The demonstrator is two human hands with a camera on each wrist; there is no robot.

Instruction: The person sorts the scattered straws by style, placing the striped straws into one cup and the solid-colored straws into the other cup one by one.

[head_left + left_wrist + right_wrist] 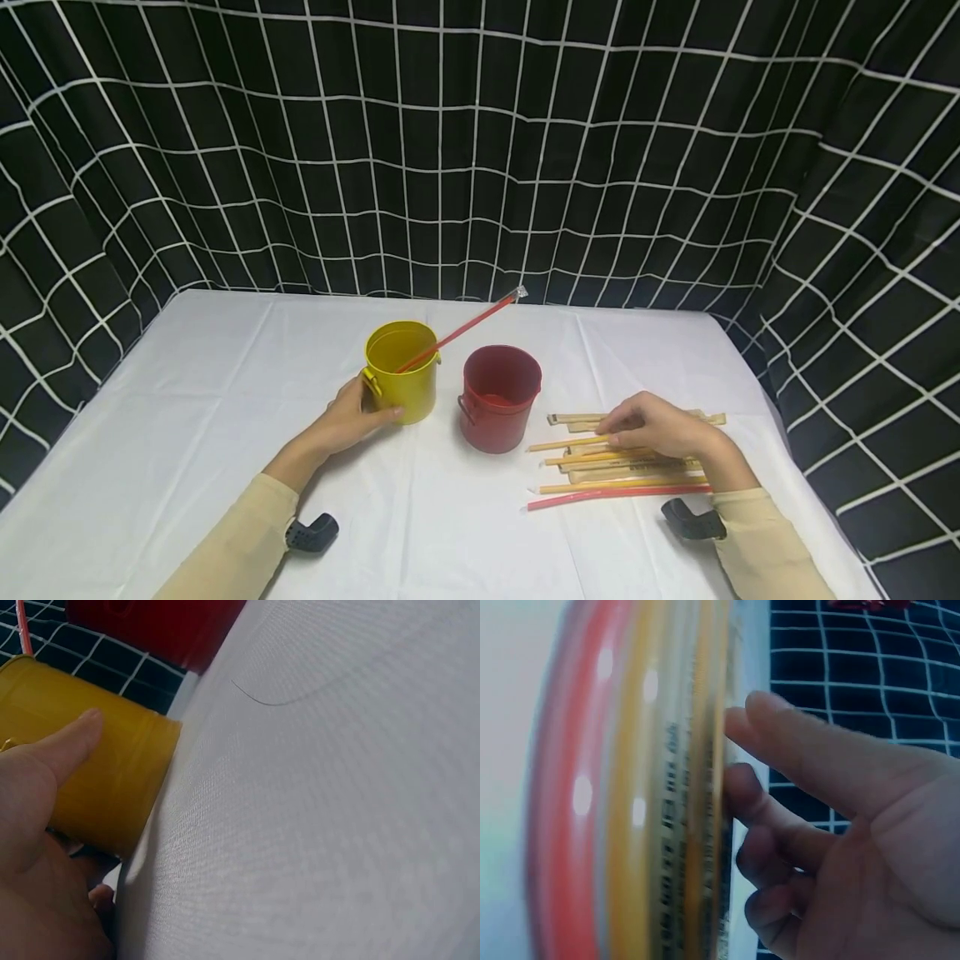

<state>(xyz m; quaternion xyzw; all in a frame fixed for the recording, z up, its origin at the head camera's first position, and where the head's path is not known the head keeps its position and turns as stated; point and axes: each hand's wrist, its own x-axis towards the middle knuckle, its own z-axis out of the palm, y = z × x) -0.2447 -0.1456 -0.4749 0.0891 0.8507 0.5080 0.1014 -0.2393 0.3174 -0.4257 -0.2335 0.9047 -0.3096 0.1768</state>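
hands [352, 417] at bucket [401, 371], straws [622, 471]

Lighting was bright and even from above; shadows beneath the hands were faint. The right wrist view was badly blurred, with glare spots on the straws [622, 810] beside the grip.

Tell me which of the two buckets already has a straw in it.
The yellow bucket, gripped by the left hand: a red straw leans out of it. The red bucket beside it holds none.
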